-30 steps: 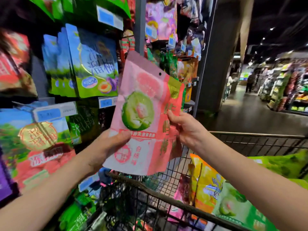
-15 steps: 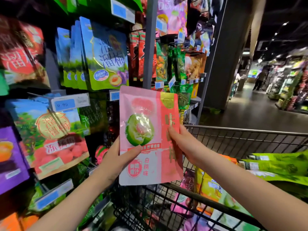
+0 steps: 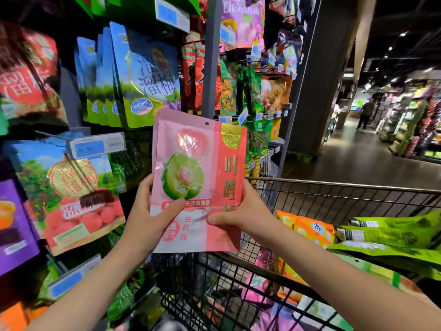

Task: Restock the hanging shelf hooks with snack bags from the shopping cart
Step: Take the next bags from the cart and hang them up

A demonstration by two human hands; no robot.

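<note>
Both hands – left hand [image 3: 152,218], right hand [image 3: 241,216] – grip pink snack bag [image 3: 198,177] upright above cart [image 3: 334,189]; small hang hole could miss a hook – bag drops.

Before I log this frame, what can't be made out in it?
Head view only.
Left hand and right hand: fingers mostly hidden behind the pink bag; only the thumbs show clearly.
Price tag: digits blurred.
Shopping cart: contents partly cut off by the bottom edge.
</note>
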